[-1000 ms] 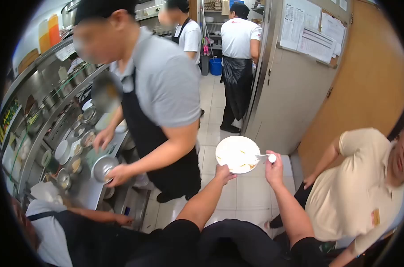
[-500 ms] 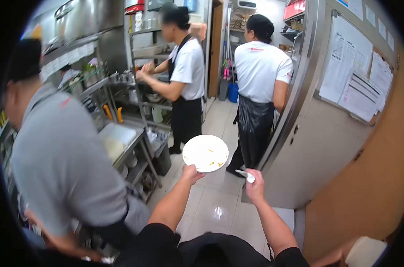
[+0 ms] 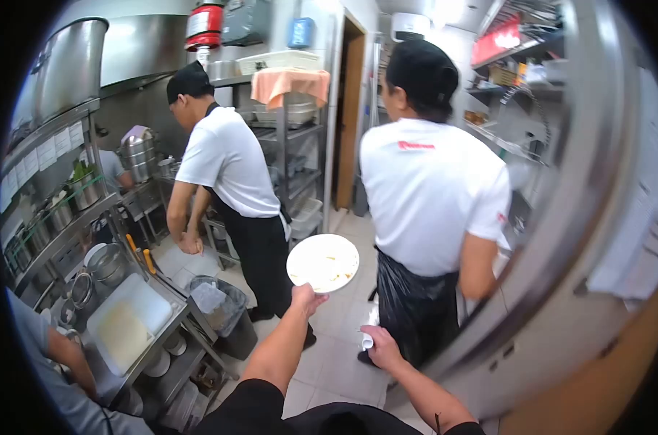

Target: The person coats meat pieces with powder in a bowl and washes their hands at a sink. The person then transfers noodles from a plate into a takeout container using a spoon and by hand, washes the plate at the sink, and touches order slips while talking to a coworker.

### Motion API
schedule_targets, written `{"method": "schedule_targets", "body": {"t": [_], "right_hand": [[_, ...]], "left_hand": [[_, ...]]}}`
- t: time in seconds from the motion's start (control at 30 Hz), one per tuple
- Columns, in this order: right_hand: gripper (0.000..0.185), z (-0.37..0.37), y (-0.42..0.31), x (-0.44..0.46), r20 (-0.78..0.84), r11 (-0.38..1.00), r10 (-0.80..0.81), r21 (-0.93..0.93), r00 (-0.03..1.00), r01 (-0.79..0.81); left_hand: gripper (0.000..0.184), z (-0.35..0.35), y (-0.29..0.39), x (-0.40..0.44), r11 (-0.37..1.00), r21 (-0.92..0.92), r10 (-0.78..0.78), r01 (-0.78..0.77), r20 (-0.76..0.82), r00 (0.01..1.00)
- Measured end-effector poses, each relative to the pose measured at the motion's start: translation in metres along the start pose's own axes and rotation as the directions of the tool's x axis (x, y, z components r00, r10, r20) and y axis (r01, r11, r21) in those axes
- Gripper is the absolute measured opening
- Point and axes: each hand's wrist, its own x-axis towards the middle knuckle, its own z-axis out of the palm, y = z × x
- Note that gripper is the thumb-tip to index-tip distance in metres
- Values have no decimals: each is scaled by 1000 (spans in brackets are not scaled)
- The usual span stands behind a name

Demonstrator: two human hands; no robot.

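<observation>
Mid-frame, my left hand (image 3: 308,297) pinches a round white plate (image 3: 322,259), my right hand (image 3: 384,349) a small white cylinder (image 3: 367,341): a hold, I judge, needing steadiness.

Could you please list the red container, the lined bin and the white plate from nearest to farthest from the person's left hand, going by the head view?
1. White plate: in the left hand itself, so nearest.
2. Lined bin: on the floor, to the left of the hand.
3. Red container: high up at the back, farthest.
</observation>
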Motion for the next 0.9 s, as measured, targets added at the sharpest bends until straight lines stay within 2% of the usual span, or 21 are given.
{"method": "schedule_targets", "body": {"t": [0.07,0.2,0.3,0.33,0.47,0.57,0.7,0.9], "right_hand": [[40,25,26,42,61,998,20,62,998,-24],[36,78,93,129,148,999,-22,51,989,14],[38,127,141,197,99,996,-67,61,993,61],[34,133,156,218,138,1000,-12,2,990,11],[29,164,223,304,119,984,171,-78,978,-162],[27,159,293,358,100,940,300,-201,949,-276],[24,137,386,393,-23,863,455,-232,890,-448],[22,75,492,431,-210,783,484,-330,850,-528]], "left_hand": [[33,5,19,23,1000,4,-9,9,-70,998],[35,16,59,80,1000,28,-9,11,-63,998],[35,22,104,133,998,59,23,-20,-59,998],[36,26,111,157,996,86,24,-21,-30,999],[37,49,148,242,982,191,-3,-12,77,997],[38,89,165,309,974,227,-37,1,154,987],[41,159,170,399,973,229,-60,2,249,967],[44,268,159,499,949,307,-186,74,355,916]]}}
